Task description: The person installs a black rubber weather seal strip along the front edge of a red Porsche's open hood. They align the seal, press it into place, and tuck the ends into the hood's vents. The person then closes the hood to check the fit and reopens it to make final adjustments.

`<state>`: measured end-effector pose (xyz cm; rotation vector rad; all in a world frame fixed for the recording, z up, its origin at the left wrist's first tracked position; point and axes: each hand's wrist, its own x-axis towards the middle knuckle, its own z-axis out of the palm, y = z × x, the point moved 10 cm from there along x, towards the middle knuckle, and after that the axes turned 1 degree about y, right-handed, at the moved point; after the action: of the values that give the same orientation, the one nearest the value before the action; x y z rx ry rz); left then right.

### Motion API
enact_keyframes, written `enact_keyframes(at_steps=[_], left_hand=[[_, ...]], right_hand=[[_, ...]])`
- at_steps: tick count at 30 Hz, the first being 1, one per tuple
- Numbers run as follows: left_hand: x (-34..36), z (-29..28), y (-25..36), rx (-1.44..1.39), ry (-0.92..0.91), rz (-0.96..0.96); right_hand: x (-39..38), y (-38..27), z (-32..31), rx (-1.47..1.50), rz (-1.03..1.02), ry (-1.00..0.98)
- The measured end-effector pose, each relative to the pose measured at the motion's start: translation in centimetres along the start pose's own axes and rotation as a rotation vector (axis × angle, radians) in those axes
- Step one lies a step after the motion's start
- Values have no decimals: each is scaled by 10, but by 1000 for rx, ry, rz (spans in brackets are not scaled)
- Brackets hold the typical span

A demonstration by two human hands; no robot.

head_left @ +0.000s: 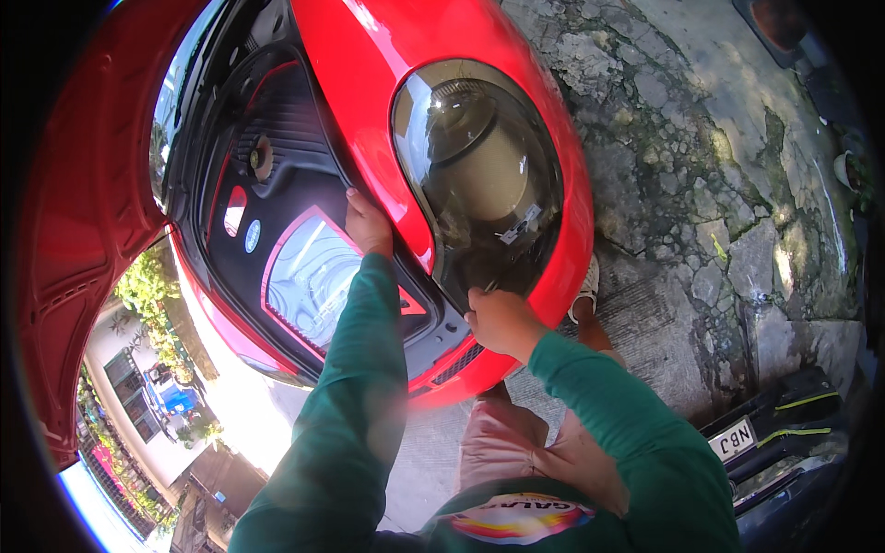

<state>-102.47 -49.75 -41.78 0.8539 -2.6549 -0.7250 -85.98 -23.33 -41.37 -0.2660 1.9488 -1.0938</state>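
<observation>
A red car [359, 46] with its front lid [88, 157] raised fills the upper part of the view. My left hand [369, 227] rests on the inner rim of the front compartment, a finger stretched along the edge; its underside is hidden. My right hand [505, 323] is closed at the lower end of the large clear headlight [493, 175]. Its thumb and forefinger press together at the lens edge, and whatever they may hold is too small to make out. Between my arms and the lid lies the black compartment liner [295, 189] with a red-framed mirror-like panel [313, 276].
Cracked concrete and stone paving [691, 157] lies to the right. A dark bumper part with a white plate [733, 440] is at the lower right. My shoe [587, 286] stands close to the car's nose. A house and plants [152, 304] show at the left.
</observation>
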Motion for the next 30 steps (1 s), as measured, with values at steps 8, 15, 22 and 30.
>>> enact_keyframes(at_steps=[8,15,22,30], left_hand=[[0,6,11,295,-42,-29],[74,0,61,-35,-88,90],[73,8,85,342,141,341],[72,7,74,397,48,284]], right_hand=[[31,-44,-32,-5,-150,94],[63,-111,-139,-57,-272,271],[121,-138,-164,-6,-310,317],[232,-277,-215,-380,-510,688]])
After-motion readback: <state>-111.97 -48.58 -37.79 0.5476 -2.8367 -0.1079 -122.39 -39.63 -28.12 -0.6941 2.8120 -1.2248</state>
